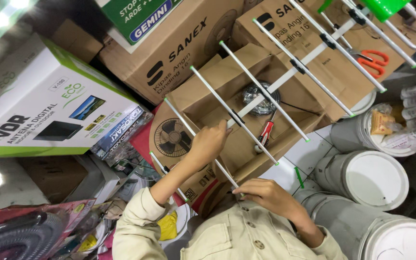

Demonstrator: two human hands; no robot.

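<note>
1. Over the open cardboard box [246,120], an aerial antenna [285,77] hangs with its long boom running from the person's hands up toward 1 o'clock, ending near a green cap [386,7] at the top edge.
2. Left hand [209,142] is closed around the nearest crossbar [203,144], roughly where that rod meets the boom end. Looks like a proper wrap grip, fingers curled over.
3. Right hand [268,195] sits at about 5 o'clock from the left one, fingers pinching the lower tip of that same rod, near its green end cap. So both hands are on one rod, which slants from 11 to 5 o'clock, crosswise to the boom.
4. Nearer hand to the rest of the antenna is the left; everything else on the boom lies up and away from it at 1 o'clock.
5. Counting rods: I make out about six or seven crossbars along the boom, plus one short rod [167,175] down by the left forearm. The far ones bunch up, so I can't tell exactly.
6. Inside the box: one coil of cable [261,98] and one red-handled screwdriver [265,135], right under the boom.
7. One pair of orange scissors [372,60] lies on a box at 2 o'clock.
8. Three white buckets [376,178] stand at 4 o'clock, well apart from the hands.
</note>
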